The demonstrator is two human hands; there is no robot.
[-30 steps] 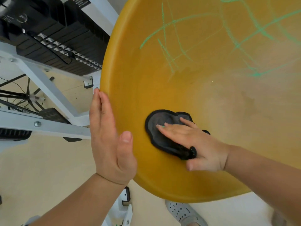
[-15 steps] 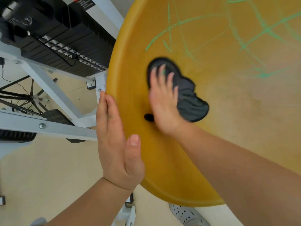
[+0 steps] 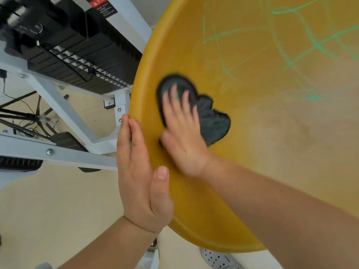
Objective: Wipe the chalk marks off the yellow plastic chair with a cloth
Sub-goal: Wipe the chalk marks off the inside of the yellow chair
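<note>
While the yellow plastic chair is filling the right side of the view with its curved surface facing the camera, green chalk marks are showing across its upper part; the lower area is looking bare, with faint smears. A dark cloth is lying flat against the chair near its left rim, just below the nearest chalk lines. The right hand is pressing on the cloth with fingers spread flat, not gripping it; hand and cloth are blurring. The left hand is bracing the chair's left rim, flat and open, thumb resting on the inner face. Beyond the rim, a white metal frame with a black weight stack is standing on a pale floor; a perforated shoe is showing below.

Risks, as judged: since the cloth is only being held by palm pressure, it could slip out or bunch mid-stroke. Chalk dust already showing on the fingertips could smear back onto cleaned plastic. A loosening brace could let the chair shift.
</note>
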